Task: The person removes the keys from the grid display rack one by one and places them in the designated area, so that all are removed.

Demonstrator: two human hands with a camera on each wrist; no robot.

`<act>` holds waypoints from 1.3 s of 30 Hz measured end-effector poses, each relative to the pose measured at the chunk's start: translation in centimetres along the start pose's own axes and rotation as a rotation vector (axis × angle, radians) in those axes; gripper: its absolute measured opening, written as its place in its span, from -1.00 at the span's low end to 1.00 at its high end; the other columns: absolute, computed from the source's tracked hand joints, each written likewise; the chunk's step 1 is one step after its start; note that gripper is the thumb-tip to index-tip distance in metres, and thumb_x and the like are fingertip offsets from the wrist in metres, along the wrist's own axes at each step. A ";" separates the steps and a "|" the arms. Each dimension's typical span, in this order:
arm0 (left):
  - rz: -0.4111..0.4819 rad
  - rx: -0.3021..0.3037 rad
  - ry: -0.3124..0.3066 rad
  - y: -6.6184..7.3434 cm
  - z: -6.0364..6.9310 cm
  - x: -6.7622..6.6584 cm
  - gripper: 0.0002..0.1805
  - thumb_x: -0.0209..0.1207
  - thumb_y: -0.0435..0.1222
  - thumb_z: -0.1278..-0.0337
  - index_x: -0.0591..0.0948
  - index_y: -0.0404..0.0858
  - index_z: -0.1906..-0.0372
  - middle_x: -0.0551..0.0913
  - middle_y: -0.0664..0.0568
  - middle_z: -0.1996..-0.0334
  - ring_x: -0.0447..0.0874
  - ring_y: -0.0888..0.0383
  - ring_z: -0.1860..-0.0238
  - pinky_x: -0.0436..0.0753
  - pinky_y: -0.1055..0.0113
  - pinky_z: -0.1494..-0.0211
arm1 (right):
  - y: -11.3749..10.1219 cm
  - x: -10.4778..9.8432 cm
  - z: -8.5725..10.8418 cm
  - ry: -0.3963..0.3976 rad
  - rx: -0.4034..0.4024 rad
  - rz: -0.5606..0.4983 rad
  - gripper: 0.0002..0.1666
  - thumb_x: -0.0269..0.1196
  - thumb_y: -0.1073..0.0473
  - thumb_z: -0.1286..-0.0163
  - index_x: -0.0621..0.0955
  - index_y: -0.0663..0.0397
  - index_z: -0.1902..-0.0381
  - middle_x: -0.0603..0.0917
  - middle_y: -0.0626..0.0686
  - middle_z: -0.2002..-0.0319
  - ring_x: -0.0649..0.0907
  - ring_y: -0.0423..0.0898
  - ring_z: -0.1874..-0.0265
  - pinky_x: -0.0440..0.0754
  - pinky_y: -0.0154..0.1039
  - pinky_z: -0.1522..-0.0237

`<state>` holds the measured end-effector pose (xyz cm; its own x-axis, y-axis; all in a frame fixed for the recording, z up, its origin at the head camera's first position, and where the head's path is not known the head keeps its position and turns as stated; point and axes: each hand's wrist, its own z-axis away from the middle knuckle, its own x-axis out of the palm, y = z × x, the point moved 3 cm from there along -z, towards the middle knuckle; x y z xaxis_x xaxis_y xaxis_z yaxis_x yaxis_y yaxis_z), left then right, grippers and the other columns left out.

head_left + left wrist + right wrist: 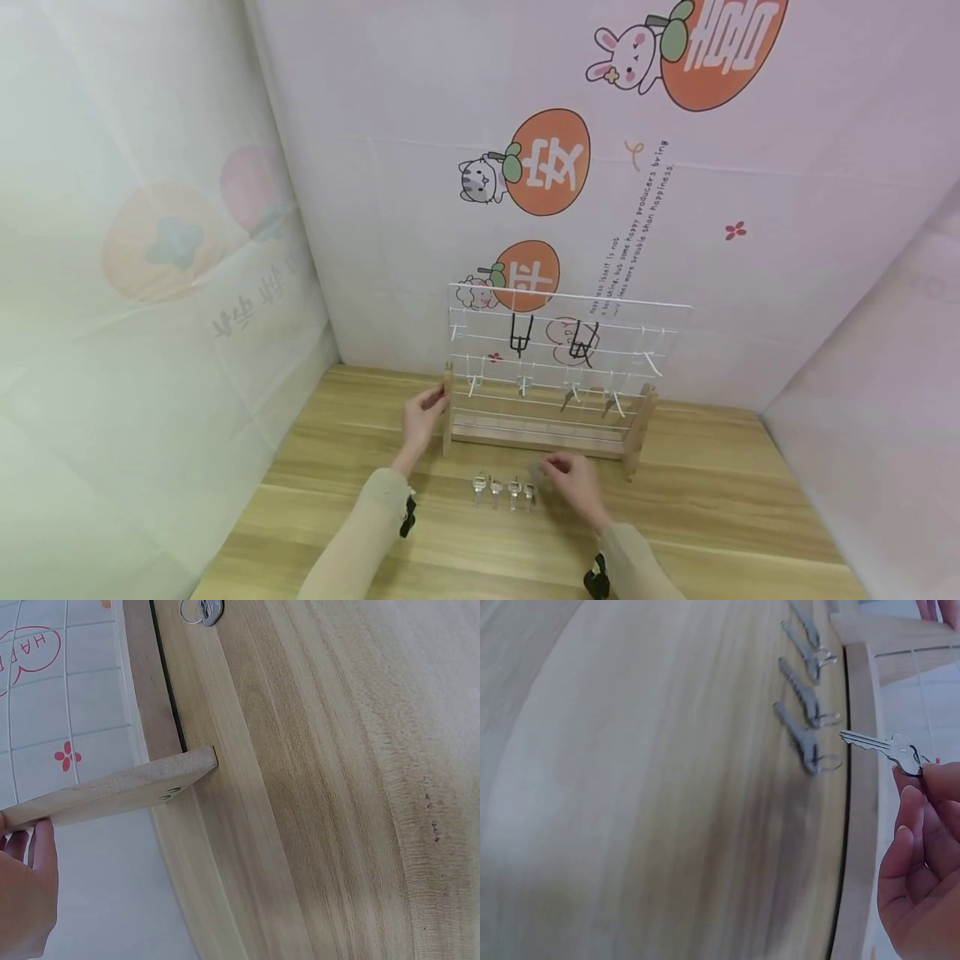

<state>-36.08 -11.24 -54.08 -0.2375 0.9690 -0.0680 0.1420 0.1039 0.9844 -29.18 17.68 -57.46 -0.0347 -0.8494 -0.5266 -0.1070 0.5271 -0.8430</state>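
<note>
A small wire-grid rack with a wooden frame (525,435) stands near the back of the table. My left hand (422,417) holds its left wooden upright (112,791), fingertips at the edge in the left wrist view. In front of the rack, my right hand (576,482) pinches a silver key (881,746) by its head and ring; the toothed blade points away from the fingers. Several more keys with rings lie in a row on the table, one of them a key (801,739) close to the held one. Dark keys (570,398) hang from lower hooks at the rack's right.
White hooks (474,379) and two black hooks (520,335) stick out from the grid. Behind the rack rises a printed cloth backdrop (405,208); pale cloth sides (150,350) flank the wooden tabletop (720,492).
</note>
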 end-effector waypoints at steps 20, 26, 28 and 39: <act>-0.003 -0.009 0.002 -0.1 -0.1 -0.1 -0.67 0.29 -0.44 -0.16 0.65 -0.37 -0.06 0.70 -0.29 -0.05 0.73 -0.16 -0.04 0.79 0.41 0.01 | 2.1 -0.7 0.9 -0.031 0.021 0.057 -0.91 0.29 0.38 -0.28 0.69 0.35 0.30 0.74 0.16 0.45 0.57 -0.23 0.57 0.52 -0.51 0.56; -0.011 -0.015 0.005 -0.1 -0.1 -0.1 -0.66 0.31 -0.43 -0.15 0.66 -0.37 -0.05 0.70 -0.28 -0.05 0.73 -0.16 -0.04 0.79 0.40 0.00 | 2.5 -0.6 0.8 -0.051 0.046 0.061 -0.92 0.29 0.38 -0.28 0.70 0.31 0.29 0.73 0.15 0.46 0.52 -0.27 0.60 0.50 -0.50 0.60; -0.016 -0.019 0.009 -0.2 -0.1 -0.1 -0.66 0.31 -0.42 -0.15 0.66 -0.35 -0.05 0.70 -0.26 -0.05 0.73 -0.15 -0.04 0.79 0.40 0.00 | 2.7 -0.6 0.9 -0.053 0.047 0.064 -0.92 0.30 0.38 -0.27 0.70 0.31 0.29 0.72 0.13 0.46 0.52 -0.28 0.60 0.50 -0.51 0.59; -0.030 -0.013 0.008 -0.2 -0.3 0.1 -0.66 0.30 -0.41 -0.17 0.66 -0.33 -0.07 0.70 -0.24 -0.07 0.73 -0.13 -0.06 0.78 0.38 -0.04 | 3.5 -0.4 0.9 -0.056 0.087 0.091 -0.95 0.30 0.36 -0.27 0.70 0.26 0.33 0.73 0.10 0.45 0.56 -0.21 0.52 0.53 -0.48 0.56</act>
<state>-36.38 -11.26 -54.29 -0.2487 0.9638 -0.0963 0.1223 0.1299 0.9840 -28.63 19.90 -60.30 0.0153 -0.7967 -0.6042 -0.0192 0.6039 -0.7968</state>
